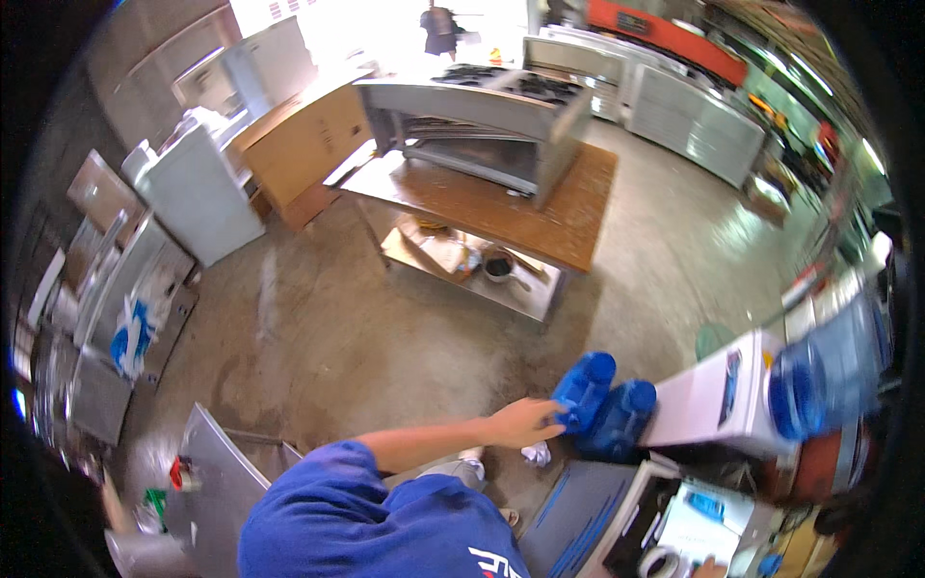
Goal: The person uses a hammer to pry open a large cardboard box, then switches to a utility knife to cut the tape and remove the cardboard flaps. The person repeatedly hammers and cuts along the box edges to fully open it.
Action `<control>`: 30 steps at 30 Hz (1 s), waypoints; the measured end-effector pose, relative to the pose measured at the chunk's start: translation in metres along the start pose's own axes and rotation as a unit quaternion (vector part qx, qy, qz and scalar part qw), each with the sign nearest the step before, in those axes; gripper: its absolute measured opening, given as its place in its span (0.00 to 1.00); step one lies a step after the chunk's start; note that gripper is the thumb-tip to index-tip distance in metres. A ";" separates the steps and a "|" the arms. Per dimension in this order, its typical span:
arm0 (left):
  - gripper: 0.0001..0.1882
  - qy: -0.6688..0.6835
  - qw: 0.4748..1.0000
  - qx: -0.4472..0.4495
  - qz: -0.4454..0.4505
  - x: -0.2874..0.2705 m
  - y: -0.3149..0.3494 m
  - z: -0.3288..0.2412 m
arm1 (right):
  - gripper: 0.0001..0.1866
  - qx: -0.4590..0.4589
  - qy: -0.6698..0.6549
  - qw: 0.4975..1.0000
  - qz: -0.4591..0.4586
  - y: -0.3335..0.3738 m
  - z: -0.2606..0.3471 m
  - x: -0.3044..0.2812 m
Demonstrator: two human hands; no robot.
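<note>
My left arm, in a blue sleeve, stretches to the right across my body. At its end my left hand (525, 422) has bent fingers that meet the near side of a blue plastic jug (584, 387); blur hides whether they grip it. Close beside it stands a second, darker blue jug (621, 420). At the lower edge on the right, only some fingers of my right hand (711, 569) show, over a white printed sheet (708, 520) with a blue picture. A roll of tape (661, 562) lies next to those fingers.
A wooden-topped table (482, 207) carries a steel gas range (472, 125). To the right stands a white water dispenser (708, 395) with a large blue bottle (829, 366). A big cardboard box (303, 144), white appliance (198, 188) and steel units line the left. A person (440, 31) is far off.
</note>
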State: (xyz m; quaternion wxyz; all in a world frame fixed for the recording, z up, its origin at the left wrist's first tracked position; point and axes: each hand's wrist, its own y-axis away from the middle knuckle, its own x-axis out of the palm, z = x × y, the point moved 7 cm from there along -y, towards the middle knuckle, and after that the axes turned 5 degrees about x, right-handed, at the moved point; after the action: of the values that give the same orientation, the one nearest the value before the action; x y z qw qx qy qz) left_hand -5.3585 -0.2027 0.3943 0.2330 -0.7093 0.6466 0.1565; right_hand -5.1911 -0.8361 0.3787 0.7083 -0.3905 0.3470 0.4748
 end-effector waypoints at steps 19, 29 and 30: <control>0.22 -0.011 0.945 -0.253 -0.207 -0.418 0.236 0.284 | 0.28 0.006 -0.234 0.846 0.479 0.247 0.665 0.247; 0.19 0.066 0.668 -0.492 -0.554 -0.589 0.450 0.436 | 0.21 -0.180 -0.118 0.470 0.856 0.535 1.093 0.542; 0.18 0.079 0.648 -0.485 -0.582 -0.600 0.470 0.447 | 0.20 -0.196 -0.104 0.446 0.867 0.570 1.139 0.541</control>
State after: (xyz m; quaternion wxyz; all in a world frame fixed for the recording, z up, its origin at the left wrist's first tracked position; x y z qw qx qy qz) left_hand -5.8571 0.5159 0.2714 -0.1528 -0.9613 -0.0508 0.2234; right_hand -5.4251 0.5258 0.3020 -0.1357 0.0371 0.3263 0.9348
